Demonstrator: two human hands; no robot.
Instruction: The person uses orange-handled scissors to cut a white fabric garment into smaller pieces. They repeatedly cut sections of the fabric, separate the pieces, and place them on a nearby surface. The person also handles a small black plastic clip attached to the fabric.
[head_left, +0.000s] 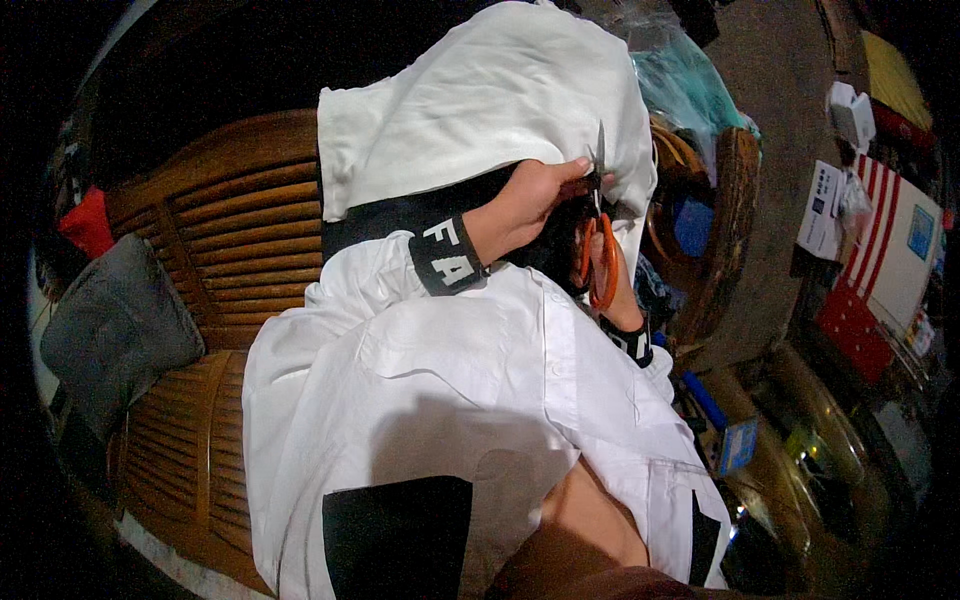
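Note:
A pair of scissors with orange handles stands between my hands, its blades pointing away from me and slightly parted. My right hand is closed around the handles, partly hidden behind them. White cloth is spread over my lap, its near edge running by the blades. My left hand is closed at that edge, with the thumb on top beside the blades and most fingers hidden underneath. It appears to pinch the cloth right by the scissors. Dark fabric shows below the cloth's near edge.
A slatted wooden bench extends to my left, with a grey cushion on it. The bench's wooden armrest is at my right. Beyond it lie teal plastic wrapping and a red-and-white striped box.

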